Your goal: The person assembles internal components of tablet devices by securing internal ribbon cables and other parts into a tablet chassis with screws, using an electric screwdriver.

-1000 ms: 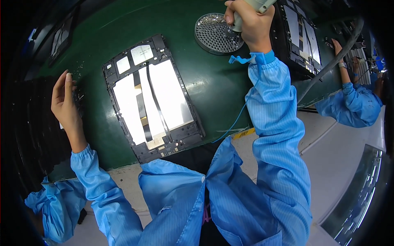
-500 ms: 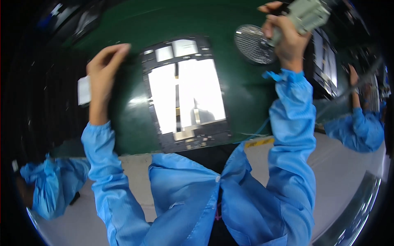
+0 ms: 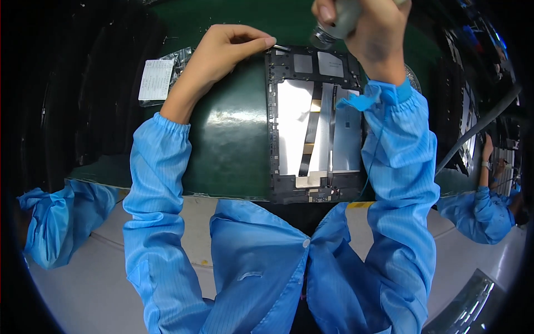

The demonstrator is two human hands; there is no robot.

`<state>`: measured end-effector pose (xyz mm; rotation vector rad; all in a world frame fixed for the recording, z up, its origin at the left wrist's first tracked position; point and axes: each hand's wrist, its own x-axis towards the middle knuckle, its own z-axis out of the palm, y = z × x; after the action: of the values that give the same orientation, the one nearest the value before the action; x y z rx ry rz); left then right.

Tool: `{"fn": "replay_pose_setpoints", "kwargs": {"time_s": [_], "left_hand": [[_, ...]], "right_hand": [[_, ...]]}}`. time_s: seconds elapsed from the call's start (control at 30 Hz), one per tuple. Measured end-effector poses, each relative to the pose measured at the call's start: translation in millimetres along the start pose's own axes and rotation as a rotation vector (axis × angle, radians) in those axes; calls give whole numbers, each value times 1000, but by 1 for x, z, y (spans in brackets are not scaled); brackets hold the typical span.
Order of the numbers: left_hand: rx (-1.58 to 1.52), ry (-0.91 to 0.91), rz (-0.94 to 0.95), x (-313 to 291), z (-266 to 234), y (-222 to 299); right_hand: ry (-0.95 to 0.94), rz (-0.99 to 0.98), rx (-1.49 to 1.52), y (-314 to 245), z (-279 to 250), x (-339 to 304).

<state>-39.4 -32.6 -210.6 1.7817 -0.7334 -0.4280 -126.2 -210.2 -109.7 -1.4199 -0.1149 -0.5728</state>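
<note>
An opened tablet (image 3: 286, 190) lies on the green tabletop in front of me, its black frame, silvery battery faces and ribbon cables exposed. The thumb and forefinger of my left hand (image 3: 231, 50) are pinched together at its far left corner. A small shiny sliver (image 3: 282, 48) shows right by those fingertips; whether they grip it is unclear. Above the tablet's far edge, my right hand (image 3: 378, 36) is closed round a pale green heat gun (image 3: 347, 16). Its metal nozzle (image 3: 322, 38) points down toward the far edge, and the picture's top cuts off the body.
A white label (image 3: 156, 79) on a clear bag lies left of my left wrist. Behind my right wrist a round ridged disc (image 3: 413, 79) is mostly hidden. A thick grey cable (image 3: 481, 125) runs on the right, near more panels. Blue-sleeved people sit at both sides.
My left hand has moved right to the tablet's corner and pinched there. My right hand has brought the heat gun left over the tablet's far edge. The view has shifted.
</note>
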Motion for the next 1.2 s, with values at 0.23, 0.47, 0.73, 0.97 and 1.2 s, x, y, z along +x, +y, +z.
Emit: {"fn": "replay_pose_setpoints", "kwargs": {"time_s": [0.23, 0.47, 0.73, 0.97, 1.2], "left_hand": [[-88, 14, 36, 3, 7, -5], [49, 75, 125, 0, 10, -17], [95, 139, 89, -2, 11, -25], [94, 136, 93, -3, 11, -20], [93, 102, 76, -3, 9, -17]], "right_hand": [[-32, -6, 23, 24, 21, 1], [-58, -44, 29, 33, 24, 2], [-40, -51, 32, 45, 25, 5], [-12, -67, 8, 43, 24, 8], [-39, -86, 33, 44, 23, 8]]}}
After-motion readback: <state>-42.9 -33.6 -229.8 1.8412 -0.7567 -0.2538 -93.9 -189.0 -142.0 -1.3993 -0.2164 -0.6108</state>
